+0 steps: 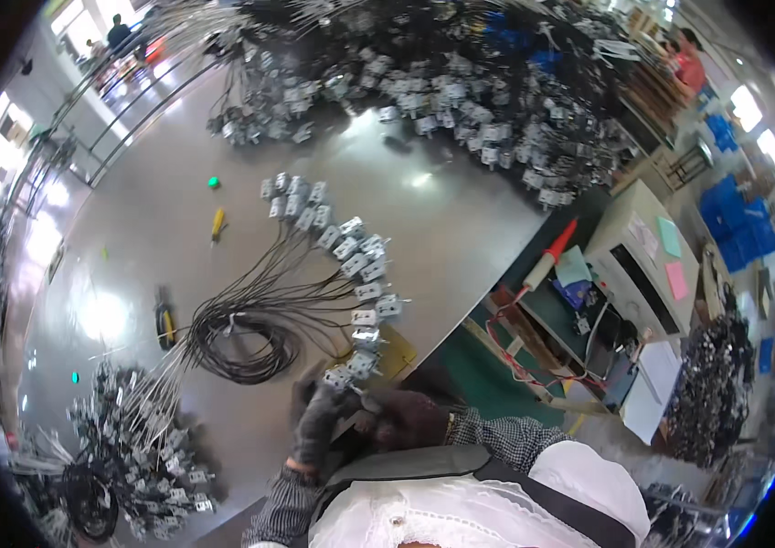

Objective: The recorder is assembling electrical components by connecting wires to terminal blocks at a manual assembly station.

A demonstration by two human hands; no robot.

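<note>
A coil of thin black cables (250, 352) lies on the metal table, its strands fanning out to a curved row of small silver metal blocks (367, 290). At the near end of that row, my left hand (319, 422), in a dark grey glove, has its fingers closed at a silver block (337, 375). Close beside it on the right is my right hand (401, 420), in a dark brownish glove. It is low at the table's near edge, and its fingers are dark and blurred. A yellowish flat piece (396, 354) lies partly hidden just beyond my hands.
A large heap of cabled silver blocks (461, 100) covers the table's far side; another pile (154, 447) sits near left. Yellow-black pliers (165, 320) and a yellow-handled tool (217, 222) lie left. To the right stand a red-tipped tool (552, 256) and a beige box (639, 256).
</note>
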